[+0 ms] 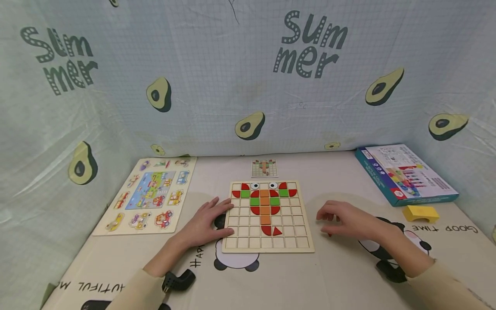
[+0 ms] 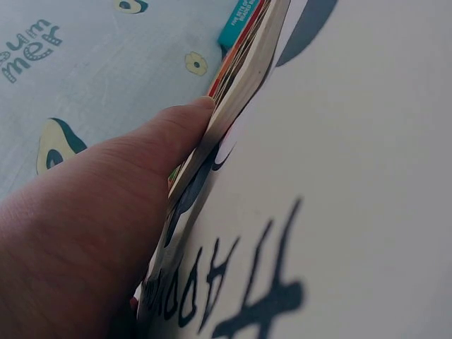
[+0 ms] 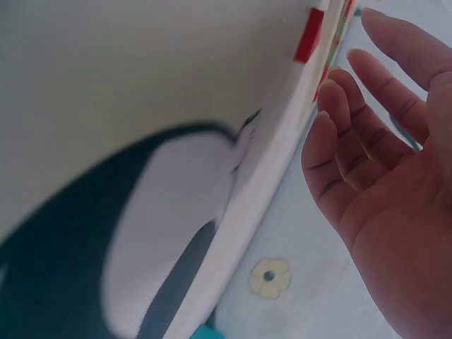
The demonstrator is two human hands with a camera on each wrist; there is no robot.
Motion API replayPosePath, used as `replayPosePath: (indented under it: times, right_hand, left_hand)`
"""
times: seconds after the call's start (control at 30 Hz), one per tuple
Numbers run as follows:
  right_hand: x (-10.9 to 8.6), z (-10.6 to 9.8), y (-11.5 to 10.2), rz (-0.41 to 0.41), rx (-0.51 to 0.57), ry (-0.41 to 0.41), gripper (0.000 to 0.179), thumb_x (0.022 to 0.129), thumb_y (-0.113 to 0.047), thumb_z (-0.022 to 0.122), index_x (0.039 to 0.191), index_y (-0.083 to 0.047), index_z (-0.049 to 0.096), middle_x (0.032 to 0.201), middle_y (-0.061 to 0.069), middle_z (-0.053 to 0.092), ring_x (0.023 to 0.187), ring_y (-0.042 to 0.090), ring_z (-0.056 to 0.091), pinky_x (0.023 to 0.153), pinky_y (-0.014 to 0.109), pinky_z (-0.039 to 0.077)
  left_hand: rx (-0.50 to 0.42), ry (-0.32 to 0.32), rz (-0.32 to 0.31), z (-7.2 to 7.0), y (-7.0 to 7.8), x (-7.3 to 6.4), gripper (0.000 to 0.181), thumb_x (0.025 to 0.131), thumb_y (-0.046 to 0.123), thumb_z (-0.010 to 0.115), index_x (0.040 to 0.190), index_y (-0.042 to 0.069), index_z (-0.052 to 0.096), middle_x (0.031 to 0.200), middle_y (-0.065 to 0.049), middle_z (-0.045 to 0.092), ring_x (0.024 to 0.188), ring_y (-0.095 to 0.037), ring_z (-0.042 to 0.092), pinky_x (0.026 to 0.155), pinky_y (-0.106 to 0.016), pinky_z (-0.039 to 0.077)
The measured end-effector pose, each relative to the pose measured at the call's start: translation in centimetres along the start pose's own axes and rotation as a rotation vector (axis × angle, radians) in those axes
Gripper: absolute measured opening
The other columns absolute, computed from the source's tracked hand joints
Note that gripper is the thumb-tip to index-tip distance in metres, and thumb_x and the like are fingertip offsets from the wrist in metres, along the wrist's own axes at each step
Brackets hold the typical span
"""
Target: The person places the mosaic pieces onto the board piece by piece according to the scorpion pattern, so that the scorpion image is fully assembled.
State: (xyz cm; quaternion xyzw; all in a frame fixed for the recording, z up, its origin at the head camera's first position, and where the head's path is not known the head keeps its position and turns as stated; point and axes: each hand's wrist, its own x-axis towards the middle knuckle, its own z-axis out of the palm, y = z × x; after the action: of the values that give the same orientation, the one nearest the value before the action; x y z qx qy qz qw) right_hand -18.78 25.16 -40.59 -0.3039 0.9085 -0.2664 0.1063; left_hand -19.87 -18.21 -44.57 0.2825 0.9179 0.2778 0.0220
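Note:
A wooden grid board lies flat, with red, green and orange pieces and two eye pieces set in a creature pattern. Near its lower middle a red triangle sits askew beside a red rounded piece. My left hand rests against the board's left edge, its fingers spread; in the left wrist view the thumb touches that edge. To the right of the board, my right hand hovers with loosely bent fingers and an empty palm. Under it, a small red piece lies on the table, mostly hidden in the head view.
Behind the board lies a small pattern card. A vehicle picture puzzle is at the left. At the back right are a teal-sided box and a yellow arched block. A printed cloth wall stands behind.

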Motion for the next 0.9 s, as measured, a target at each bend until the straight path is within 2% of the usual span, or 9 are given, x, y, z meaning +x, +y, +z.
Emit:
replayPosePath:
  times: [0.2,0.4,0.9]
  right_hand:
    - [-1.2,-0.1,1.0,-0.018,-0.029,0.002,0.022,0.091,-0.029,0.077,0.108,-0.018,0.07,0.1,-0.013,0.06,0.089,0.008,0.054,0.079,0.027,0.053]
    - [-1.9,-0.2,1.4,-0.024,-0.014,-0.032,0.023,0.092,-0.03,0.077,0.109,-0.018,0.068,0.102,-0.013,0.06,0.09,0.008,0.055,0.082,0.027,0.054]
    - [-1.5,0.1,1.2,-0.007,-0.054,-0.044,0.015,0.091,-0.03,0.077,0.101,-0.021,0.068,0.096,-0.014,0.057,0.085,0.007,0.053,0.078,0.025,0.054]
  left_hand:
    - [0.009,-0.008,-0.02,0.0,0.1,0.0,0.073,0.089,0.048,0.073,0.149,0.012,0.051,0.159,-0.007,0.04,0.15,-0.038,0.019,0.12,-0.057,0.014]
    - [0.008,-0.008,-0.019,-0.1,0.1,0.0,0.073,0.089,0.048,0.073,0.149,0.012,0.052,0.158,-0.008,0.04,0.15,-0.04,0.019,0.119,-0.059,0.014]
    - [0.007,-0.01,-0.021,-0.2,0.3,0.0,0.073,0.088,0.047,0.075,0.149,0.012,0.052,0.158,-0.007,0.04,0.151,-0.038,0.018,0.12,-0.057,0.013]
